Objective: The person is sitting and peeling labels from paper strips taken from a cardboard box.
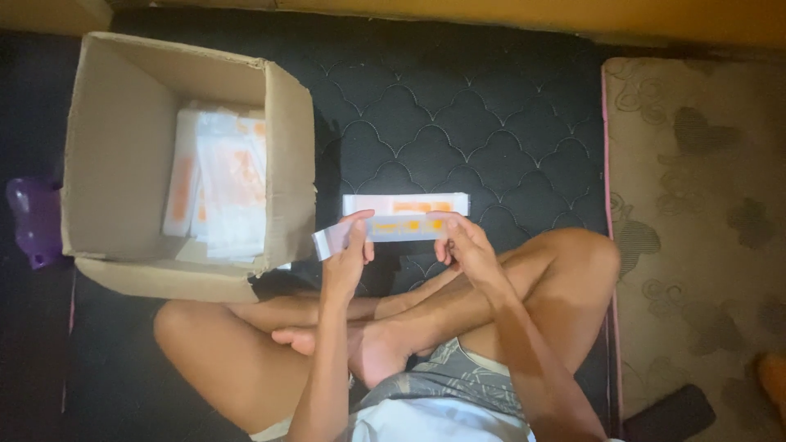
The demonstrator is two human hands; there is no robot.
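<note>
Cross-legged on a black quilted mattress (458, 123), the left hand (348, 254) and right hand (463, 245) pinch a long white-and-orange plastic packet (385, 229) level, one end each (apparently to keep it flat). At twelve o'clock lies a similar packet (405, 204); at ten, an open cardboard box (115, 155) holds more.

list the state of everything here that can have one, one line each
cardboard box: open, flaps up, partly filled with flat white and orange packets
long packet: held off the mattress at both ends, level
left hand: gripping the packet's left part
right hand: gripping the packet's right end
second packet: lying flat on the black quilted mattress
purple object: lying left of the box
</note>
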